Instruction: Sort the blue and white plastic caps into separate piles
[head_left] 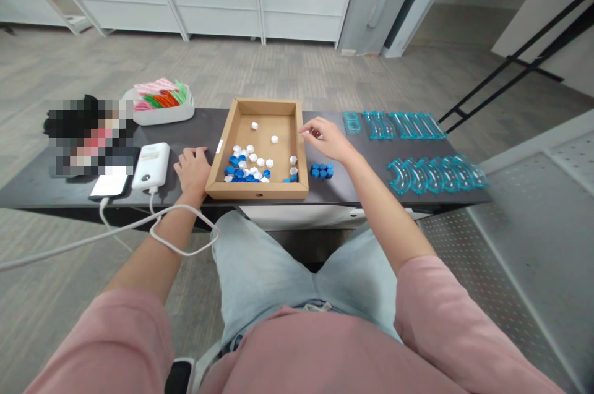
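An open cardboard box (258,193) lies on the dark table, with white hexagonal pieces (253,158) and blue hexagonal pieces (239,174) heaped mostly toward its near side. Left of the box, my left hand (192,170) rests on the tabletop with its fingers apart, holding nothing. My right hand (327,137) is at the box's right wall, its fingers curled and thumb and forefinger drawn together. A bit of white shows under those fingers, but whether they hold it is unclear. Just nearer to me, a small cluster of blue hexagonal pieces (322,171) sits on the table.
Rows of clear teal plastic parts (436,174) lie at the right. On the left are a white power bank (151,166), a phone (114,180) with white cables (185,253) crossing my left forearm, and a white basket (164,114) of colourful strips.
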The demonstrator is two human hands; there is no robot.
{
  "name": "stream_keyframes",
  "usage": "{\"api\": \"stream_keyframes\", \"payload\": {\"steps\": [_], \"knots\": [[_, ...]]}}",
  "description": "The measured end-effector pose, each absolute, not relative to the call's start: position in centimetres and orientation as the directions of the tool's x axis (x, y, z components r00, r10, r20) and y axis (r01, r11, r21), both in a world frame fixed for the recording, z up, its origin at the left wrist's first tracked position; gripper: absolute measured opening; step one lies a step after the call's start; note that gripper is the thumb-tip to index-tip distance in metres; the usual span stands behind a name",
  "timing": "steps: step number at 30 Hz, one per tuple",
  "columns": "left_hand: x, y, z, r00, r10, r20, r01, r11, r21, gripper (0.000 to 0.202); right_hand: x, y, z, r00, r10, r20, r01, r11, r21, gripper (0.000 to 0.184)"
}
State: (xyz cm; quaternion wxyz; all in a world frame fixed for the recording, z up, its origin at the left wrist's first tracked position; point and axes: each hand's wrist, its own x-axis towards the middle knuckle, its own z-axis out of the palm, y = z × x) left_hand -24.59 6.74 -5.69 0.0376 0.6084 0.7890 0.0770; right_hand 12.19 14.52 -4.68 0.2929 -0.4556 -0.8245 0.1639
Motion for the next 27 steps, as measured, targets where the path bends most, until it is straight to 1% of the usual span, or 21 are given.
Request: {"api": "stream_keyframes", "payload": {"steps": [2, 4, 7, 10, 13, 15, 18, 21, 23, 27], "knots": [[-24.4, 6.7, -5.6, -0.261, 0.965, 0.033, 0.953, 0.252, 0.167, 0.059, 15.3, 15.2, -6.0, -0.287, 0.887, 0.361, 0.608, 0.460, -0.647, 0.024], [-24.3, 6.7, -5.5, -0.267, 0.963, 0.031, 0.951, 0.259, 0.167, 0.059, 18.2, 15.7, -7.5, -0.185, 0.911, 0.368, 0.559, 0.406, -0.723, 0.028], [-24.3, 6.6, -5.5, -0.274, 0.961, 0.028, 0.950, 0.266, 0.164, 0.059, 21.4, 16.2, -9.5, -0.081, 0.919, 0.387, 0.519, 0.370, -0.771, 0.035], [-24.2, 6.6, -5.4, -0.279, 0.960, 0.029, 0.949, 0.272, 0.157, 0.058, 22.7, 16.9, -11.0, -0.001, 0.930, 0.368, 0.490, 0.321, -0.811, 0.039], [-24.1, 6.7, -5.5, -0.282, 0.959, 0.021, 0.950, 0.276, 0.148, 0.059, 22.4, 17.9, -12.2, 0.067, 0.942, 0.328, 0.425, 0.270, -0.864, 0.040], [-24.1, 6.8, -5.5, -0.285, 0.958, 0.015, 0.950, 0.280, 0.141, 0.059, 21.9, 18.6, -12.8, 0.101, 0.945, 0.312, 0.372, 0.255, -0.892, 0.038], [-24.1, 7.0, -5.6, -0.292, 0.956, 0.011, 0.949, 0.288, 0.128, 0.059, 21.3, 19.0, -13.4, 0.132, 0.942, 0.309, 0.345, 0.248, -0.905, 0.034], [-24.1, 7.2, -5.7, -0.293, 0.956, 0.011, 0.950, 0.290, 0.114, 0.058, 21.2, 18.7, -13.8, 0.123, 0.945, 0.304, 0.378, 0.238, -0.894, 0.034], [-24.1, 7.3, -5.8, -0.299, 0.954, 0.013, 0.950, 0.297, 0.103, 0.058, 21.3, 18.2, -13.9, 0.104, 0.945, 0.311, 0.436, 0.237, -0.868, 0.030], [-24.2, 7.3, -6.0, -0.307, 0.952, 0.016, 0.949, 0.305, 0.081, 0.058, 21.4, 17.7, -14.1, 0.046, 0.941, 0.335, 0.594, 0.244, -0.767, 0.017]]}}
